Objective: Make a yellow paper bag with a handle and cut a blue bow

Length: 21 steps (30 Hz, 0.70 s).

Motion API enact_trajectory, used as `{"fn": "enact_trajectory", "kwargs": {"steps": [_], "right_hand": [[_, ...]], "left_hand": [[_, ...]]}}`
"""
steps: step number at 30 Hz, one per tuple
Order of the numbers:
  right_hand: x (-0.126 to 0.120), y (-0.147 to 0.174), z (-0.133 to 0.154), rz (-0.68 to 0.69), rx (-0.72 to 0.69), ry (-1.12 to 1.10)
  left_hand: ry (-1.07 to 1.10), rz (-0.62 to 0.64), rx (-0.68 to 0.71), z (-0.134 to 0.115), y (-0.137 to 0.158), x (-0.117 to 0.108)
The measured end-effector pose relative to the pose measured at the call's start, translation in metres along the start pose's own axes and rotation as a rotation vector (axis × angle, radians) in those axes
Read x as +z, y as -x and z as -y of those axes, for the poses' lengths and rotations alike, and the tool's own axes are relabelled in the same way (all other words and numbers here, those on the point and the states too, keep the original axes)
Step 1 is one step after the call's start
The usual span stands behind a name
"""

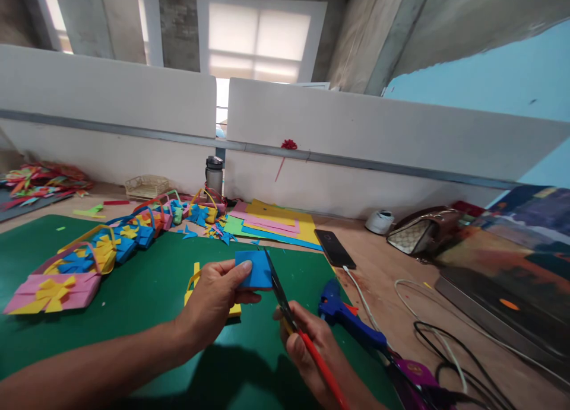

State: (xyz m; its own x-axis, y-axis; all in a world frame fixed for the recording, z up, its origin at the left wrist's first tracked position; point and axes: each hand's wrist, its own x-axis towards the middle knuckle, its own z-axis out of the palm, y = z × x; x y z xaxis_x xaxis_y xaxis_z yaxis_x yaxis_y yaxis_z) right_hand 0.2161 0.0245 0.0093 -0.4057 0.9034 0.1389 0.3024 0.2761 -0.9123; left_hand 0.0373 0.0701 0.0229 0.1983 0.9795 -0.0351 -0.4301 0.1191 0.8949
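Note:
Between the thumb and fingers of my left hand (214,297) is a small blue paper square (256,269), held up above the green cutting mat (146,345). My right hand (307,339) grips scissors (318,356) with red handles and dark blades. The blades lie along the right edge of the blue paper; whether they cut into it I cannot tell. Behind my left hand, partly hidden, a yellow paper basket (235,310) lies on the mat. A row of finished-looking paper baskets with bows, among them a pink one (84,286), stands at the left.
Coloured paper sheets (307,227) and blue scraps (226,237) lie at the back. A phone (335,248), a blue glue gun (351,318), cables and a brown bag (423,232) are on the right. A bottle (214,178) stands by the white partition; paper strips (44,181) are heaped far left.

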Motion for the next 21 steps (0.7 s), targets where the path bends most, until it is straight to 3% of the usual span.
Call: {"fn": "enact_trajectory", "kwargs": {"steps": [21], "right_hand": [[-0.0006,-0.0012,-0.0019,-0.052,-0.022,0.052]], "left_hand": [[0.008,0.045,0.001,-0.0028,0.0012,0.0018]]}}
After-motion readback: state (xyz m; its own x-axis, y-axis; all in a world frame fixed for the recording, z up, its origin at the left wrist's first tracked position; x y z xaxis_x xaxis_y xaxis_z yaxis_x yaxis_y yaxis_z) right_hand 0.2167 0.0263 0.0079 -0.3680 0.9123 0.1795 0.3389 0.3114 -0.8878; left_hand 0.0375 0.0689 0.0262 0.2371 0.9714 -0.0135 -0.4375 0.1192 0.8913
